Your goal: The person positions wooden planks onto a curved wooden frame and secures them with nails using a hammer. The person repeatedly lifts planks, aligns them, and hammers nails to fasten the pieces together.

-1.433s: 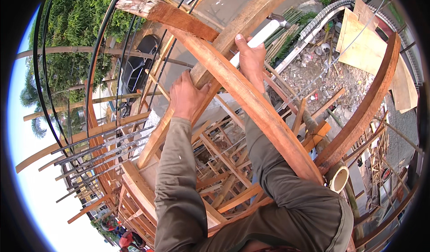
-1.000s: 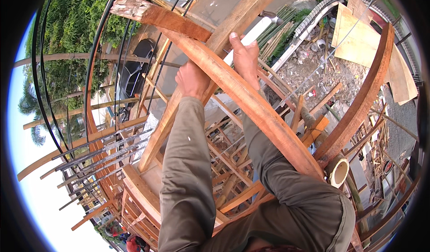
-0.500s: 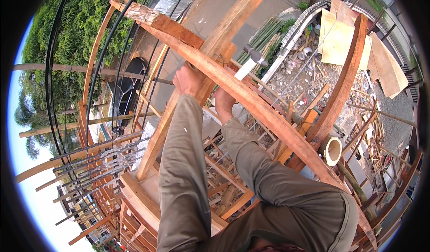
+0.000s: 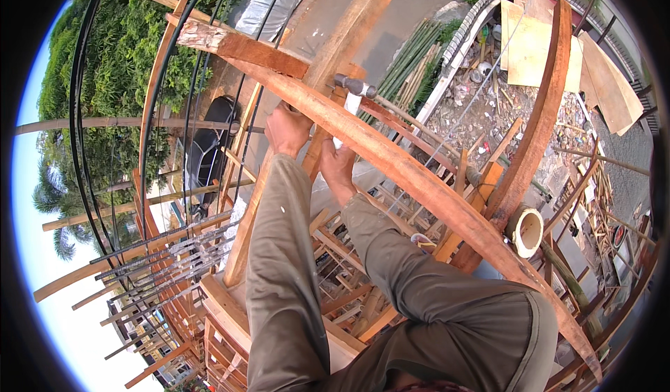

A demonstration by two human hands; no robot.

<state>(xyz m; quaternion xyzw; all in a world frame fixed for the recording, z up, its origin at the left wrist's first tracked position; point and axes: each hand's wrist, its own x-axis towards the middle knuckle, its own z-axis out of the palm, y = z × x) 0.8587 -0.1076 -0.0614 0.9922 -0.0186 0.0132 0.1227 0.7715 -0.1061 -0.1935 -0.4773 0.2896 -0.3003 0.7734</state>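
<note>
My right hand (image 4: 338,164) grips the white handle of a hammer (image 4: 356,86), below the long curved wooden beam (image 4: 398,162). The hammer's dark metal head shows above that beam, beside a straight timber (image 4: 356,36) that crosses it. My left hand (image 4: 287,128) is closed at the left side of this timber, just under the curved beam. Whatever its fingers hold is hidden behind the hand and the wood. A shorter piece of timber with a rough, pale end (image 4: 258,52) lies along the upper end of the curved beam.
Black cables (image 4: 78,127) run down the left side. A second curved beam (image 4: 534,120) and a cut bamboo pole (image 4: 526,232) stand at right. Far below lie a rubble-strewn yard (image 4: 464,109), plywood sheets (image 4: 530,43) and a black car (image 4: 209,144). Open wooden framing lies beneath my arms.
The hammer has swung left, its head now close to the crossing timber and nearer my left hand. My right hand moved slightly left with it. My left hand stays at the timber.
</note>
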